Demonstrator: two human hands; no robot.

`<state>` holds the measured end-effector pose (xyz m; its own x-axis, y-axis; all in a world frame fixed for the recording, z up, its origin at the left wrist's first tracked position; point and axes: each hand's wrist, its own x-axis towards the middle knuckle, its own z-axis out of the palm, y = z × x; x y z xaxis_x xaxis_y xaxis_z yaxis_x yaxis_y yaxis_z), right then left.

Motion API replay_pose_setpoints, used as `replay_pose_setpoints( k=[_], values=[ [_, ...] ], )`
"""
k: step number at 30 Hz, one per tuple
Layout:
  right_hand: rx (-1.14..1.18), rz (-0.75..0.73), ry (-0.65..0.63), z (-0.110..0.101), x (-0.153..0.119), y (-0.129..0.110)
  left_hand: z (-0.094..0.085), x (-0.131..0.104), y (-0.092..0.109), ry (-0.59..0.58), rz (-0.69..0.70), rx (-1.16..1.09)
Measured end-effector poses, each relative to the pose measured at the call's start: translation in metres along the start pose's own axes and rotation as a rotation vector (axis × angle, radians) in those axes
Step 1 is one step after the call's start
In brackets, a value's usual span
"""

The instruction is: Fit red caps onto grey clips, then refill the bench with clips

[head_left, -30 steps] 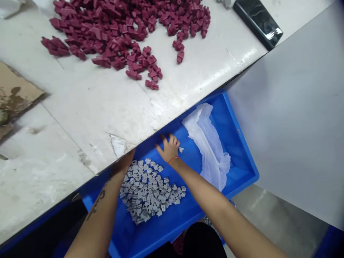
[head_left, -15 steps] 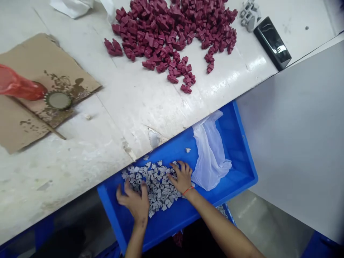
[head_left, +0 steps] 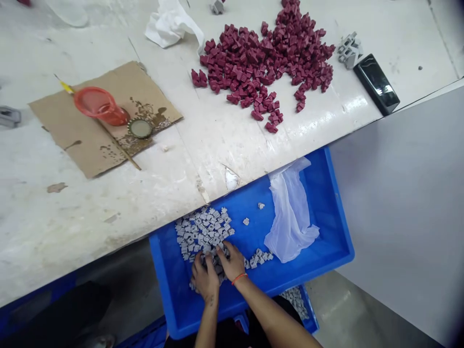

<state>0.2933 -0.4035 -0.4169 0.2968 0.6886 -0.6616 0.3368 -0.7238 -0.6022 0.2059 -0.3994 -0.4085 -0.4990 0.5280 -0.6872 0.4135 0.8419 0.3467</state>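
Small grey block-like pieces (head_left: 203, 227) lie heaped in the left part of a blue plastic crate (head_left: 163, 290). My left hand (head_left: 206, 279) is curled down on the near side of the heap, with grey pieces under and between its fingers. Close beside it, my right hand (head_left: 232, 263), with a red band at the wrist, cups more of the same pieces. Both hands face each other and gather a clump between them; the fingertips are partly hidden in it. A crumpled white plastic bag (head_left: 290, 212) rests in the crate's right part.
On the white table (head_left: 170, 193) are a heap of maroon pieces (head_left: 253, 63), a black box-shaped object (head_left: 377, 84), and cardboard (head_left: 79, 140) with a red cup (head_left: 99, 104), a brush (head_left: 119, 147) and a bottle cap (head_left: 139, 128). Another crate (head_left: 310, 314) stands below.
My right hand has moved left and nearer, leaving a few pieces behind on the right. My left hand has closed in on the heap, so the hands now almost meet. The view has shifted.
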Motion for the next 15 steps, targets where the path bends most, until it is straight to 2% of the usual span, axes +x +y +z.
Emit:
replay_pose_setpoints(
  k=[8, 12, 15],
  values=[
    [0.362, 0.269, -0.071, 0.007, 0.006, 0.004, 0.013, 0.010, 0.008, 0.031, -0.093, -0.282],
    [0.423, 0.287, -0.040, 0.006, 0.008, 0.001, 0.014, 0.002, 0.017, 0.049, -0.161, -0.409],
    [0.425, 0.246, 0.021, -0.001, -0.001, -0.005, 0.011, -0.017, 0.027, 0.080, -0.147, -0.468]
  ],
)
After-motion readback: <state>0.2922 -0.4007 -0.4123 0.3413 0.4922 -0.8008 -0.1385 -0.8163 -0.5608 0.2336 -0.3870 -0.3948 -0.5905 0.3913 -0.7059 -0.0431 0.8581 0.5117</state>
